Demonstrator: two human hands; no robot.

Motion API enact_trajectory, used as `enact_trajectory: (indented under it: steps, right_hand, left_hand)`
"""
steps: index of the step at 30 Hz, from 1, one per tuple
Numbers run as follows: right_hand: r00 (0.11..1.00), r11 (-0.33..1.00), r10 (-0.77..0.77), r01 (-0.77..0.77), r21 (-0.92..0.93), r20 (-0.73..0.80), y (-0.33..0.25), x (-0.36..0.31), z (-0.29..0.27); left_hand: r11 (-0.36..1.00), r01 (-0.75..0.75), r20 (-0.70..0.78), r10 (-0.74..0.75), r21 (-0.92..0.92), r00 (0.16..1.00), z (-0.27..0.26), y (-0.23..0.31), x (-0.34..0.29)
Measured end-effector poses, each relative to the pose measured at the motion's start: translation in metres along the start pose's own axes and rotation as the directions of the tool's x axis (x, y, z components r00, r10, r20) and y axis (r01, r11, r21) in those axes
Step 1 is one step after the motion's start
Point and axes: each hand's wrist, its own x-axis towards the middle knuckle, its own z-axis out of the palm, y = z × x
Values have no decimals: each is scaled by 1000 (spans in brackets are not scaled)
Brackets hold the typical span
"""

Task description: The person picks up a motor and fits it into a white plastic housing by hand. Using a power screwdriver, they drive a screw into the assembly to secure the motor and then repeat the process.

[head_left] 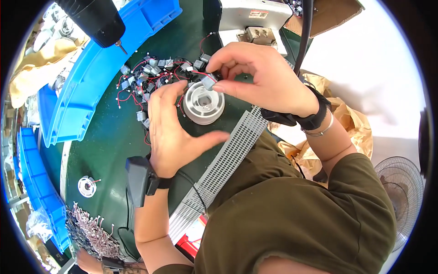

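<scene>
Between the thumb and fingers of my right hand (258, 75) is a small grey block-shaped motor (209, 82) with a red wire, held just above a round silver fixture (204, 109). My left hand (171, 132) curves round the left side of that fixture, its thumb stretched out to the right and its fingers apart. Nothing shows in its grasp. Behind the fixture lies a loose pile of similar small motors (153, 73) with red and black wires, close to my left fingertips.
A black power screwdriver (98, 23) hangs at upper left beside a blue bin (75, 105). A white round part (86, 186) lies on the green table (114, 160). Bundled wires (96, 230) sit near another person's hand (89, 262). A perforated strip (219, 171) edges the table.
</scene>
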Motion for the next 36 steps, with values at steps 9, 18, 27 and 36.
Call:
enact_trajectory:
  steps: [9, 18, 27, 36]
  right_hand:
    - [999, 999, 26, -28, 40, 40, 8, 0, 17]
    - [893, 639, -245, 442, -630, 378, 4, 15, 25]
    - [737, 873, -484, 375, -311, -471, -40, 88, 9]
    - [938, 827, -320, 344, 445, -129, -115, 135, -31]
  left_hand:
    - [983, -125, -164, 103, -132, 981, 27, -15, 0]
    - [990, -109, -235, 84, -94, 968, 29, -16, 0]
    - [903, -403, -282, 430, 149, 858, 26, -27, -8]
    - [926, -361, -152, 375, 114, 914, 27, -18, -5]
